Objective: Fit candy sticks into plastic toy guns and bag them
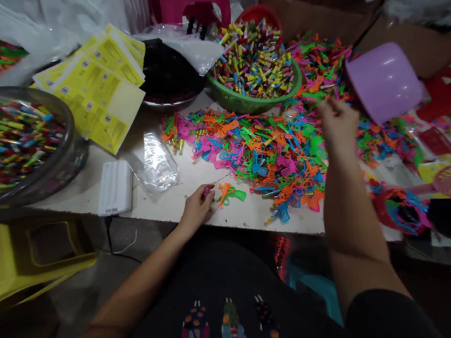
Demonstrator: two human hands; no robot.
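Note:
At the table's front edge my left hand point(196, 209) is closed on a small dark-pink piece point(208, 190), whose kind I cannot make out. Just right of it lies an orange and green toy gun point(230, 193). Over the heap of small plastic toy guns point(264, 148), my right hand point(338, 123) has its fingers pinched together. A blurred green plastic piece point(314, 96) shows at those fingertips and seems held. The heap is pink, blue, orange and green and spreads around and behind my right hand.
A green basin point(217, 95) of small coloured tubes stands behind the heap; a grey tub point(71, 137) holds more at left. Yellow printed sheets point(107, 98), clear plastic bags point(157, 163) and a white box point(115, 187) lie nearby. A purple container point(387, 83) tilts at right.

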